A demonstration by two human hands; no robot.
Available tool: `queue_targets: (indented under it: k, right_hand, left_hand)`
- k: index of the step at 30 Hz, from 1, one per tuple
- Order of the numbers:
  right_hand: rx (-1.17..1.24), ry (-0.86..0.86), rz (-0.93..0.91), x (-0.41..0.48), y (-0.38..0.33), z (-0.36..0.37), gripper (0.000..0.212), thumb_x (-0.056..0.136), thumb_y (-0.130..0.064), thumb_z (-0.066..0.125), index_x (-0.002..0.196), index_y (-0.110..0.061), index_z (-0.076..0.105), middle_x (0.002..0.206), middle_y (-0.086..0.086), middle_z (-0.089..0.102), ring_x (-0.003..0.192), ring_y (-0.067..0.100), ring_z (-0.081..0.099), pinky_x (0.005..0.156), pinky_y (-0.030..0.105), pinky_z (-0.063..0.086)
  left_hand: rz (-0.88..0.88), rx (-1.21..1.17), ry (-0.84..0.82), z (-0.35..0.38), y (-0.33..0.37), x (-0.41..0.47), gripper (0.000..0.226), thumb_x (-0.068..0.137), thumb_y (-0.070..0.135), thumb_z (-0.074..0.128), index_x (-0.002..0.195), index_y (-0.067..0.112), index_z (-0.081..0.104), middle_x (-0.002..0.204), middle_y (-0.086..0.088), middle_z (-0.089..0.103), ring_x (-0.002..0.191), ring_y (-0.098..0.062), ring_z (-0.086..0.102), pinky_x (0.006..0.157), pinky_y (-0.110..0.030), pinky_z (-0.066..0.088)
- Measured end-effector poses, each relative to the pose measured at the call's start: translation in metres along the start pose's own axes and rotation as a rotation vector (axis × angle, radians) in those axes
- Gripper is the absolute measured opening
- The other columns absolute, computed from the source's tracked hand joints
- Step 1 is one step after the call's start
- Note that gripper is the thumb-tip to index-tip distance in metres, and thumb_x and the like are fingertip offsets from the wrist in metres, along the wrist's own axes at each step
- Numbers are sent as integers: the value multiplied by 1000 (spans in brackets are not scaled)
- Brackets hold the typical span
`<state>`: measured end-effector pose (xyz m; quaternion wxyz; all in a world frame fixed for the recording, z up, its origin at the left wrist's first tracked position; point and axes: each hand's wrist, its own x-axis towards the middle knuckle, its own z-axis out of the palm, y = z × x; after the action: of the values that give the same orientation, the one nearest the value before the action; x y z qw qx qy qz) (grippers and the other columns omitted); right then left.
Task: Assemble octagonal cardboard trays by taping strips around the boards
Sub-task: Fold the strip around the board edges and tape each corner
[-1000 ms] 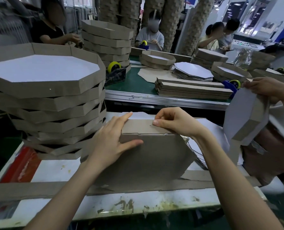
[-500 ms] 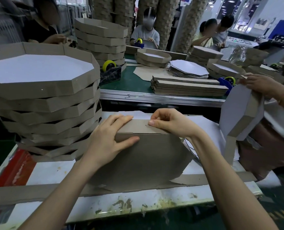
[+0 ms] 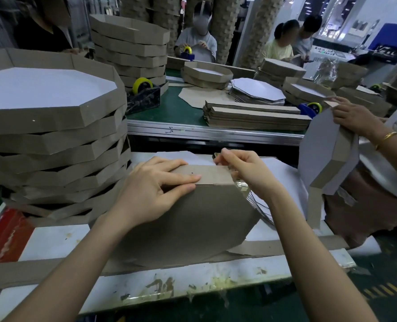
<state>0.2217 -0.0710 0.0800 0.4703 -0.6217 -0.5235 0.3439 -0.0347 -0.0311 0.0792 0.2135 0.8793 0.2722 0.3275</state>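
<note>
Holding the board (image 3: 181,217) on edge on the table (image 3: 192,280), brown back toward us, we are working on its top side. The strip (image 3: 206,175) lies folded over that edge. From there it passes round the board and trails out flat along the table to the left and right. Our left hand (image 3: 151,189) lies flat on it, fingers straight and close together, pressing the strip down onto the board and gripping nothing. Our right hand (image 3: 243,168) sits at the top right corner with its fingers curled. The thumb and forefinger are pinched on what looks like the strip's far edge, though the bit between them is too small to be sure of. A glint of clear tape (image 3: 241,185) shows at that corner, just under the hand.

We judge this tray to be at an early stage. One side looks fixed or nearly so, and the next corner is being turned. The remaining sides have no wall, and most of the strip lies loose on the table. Each of those sides has to be folded up and taped before the ends can be joined.

Much of the batch is done: a tall stack (image 3: 53,126) of finished trays stands just to our left, white floors up. More is waiting too, with a pile (image 3: 283,180) of white boards lying behind the one in hand. To our right, another person's hand (image 3: 353,117) holds a half-wrapped tray (image 3: 325,156).
</note>
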Motion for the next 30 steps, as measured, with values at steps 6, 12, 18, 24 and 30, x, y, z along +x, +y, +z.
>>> queue_targets:
  k: [6,12,18,24,30]
  right_hand:
    - [-45,368,490,46,96,-34,17,97,-15,50,101,-15,66,100,11,62,85,23,60,55,29,54]
    - [-252,286,768,70,159,-51,35,94,-14,48,125,2,56,124,23,59,114,38,60,85,45,53]
    - [-386,276,934,98,175,-52,42,97,-14,48,135,3,45,146,23,32,127,42,45,107,48,43]
    - [-213,296,878,116,197,-59,44,97,-16,47,140,-7,49,121,13,43,124,32,49,110,45,39]
    - [109,632,805,117,204,-63,7,86,-10,59,89,-4,56,95,18,61,84,31,58,71,37,46]
  left_hand:
    - [-16,-30,-22,1,-9,12,30,88,57,57,115,48,63,131,10,60,122,-12,50,102,-38,38]
    - [-43,-29,-26,3,-16,20,32,84,55,56,113,50,65,130,13,60,119,-4,49,101,-40,42]
    - [-25,-27,-18,6,-20,25,33,84,59,55,114,51,65,128,22,58,114,-3,52,97,-39,44]
    - [-47,-17,-28,10,-25,34,33,83,61,52,113,54,64,130,20,59,117,-1,50,98,-43,44]
    - [-37,1,-16,12,-28,42,35,82,62,51,112,53,66,126,24,59,115,1,51,96,-36,45]
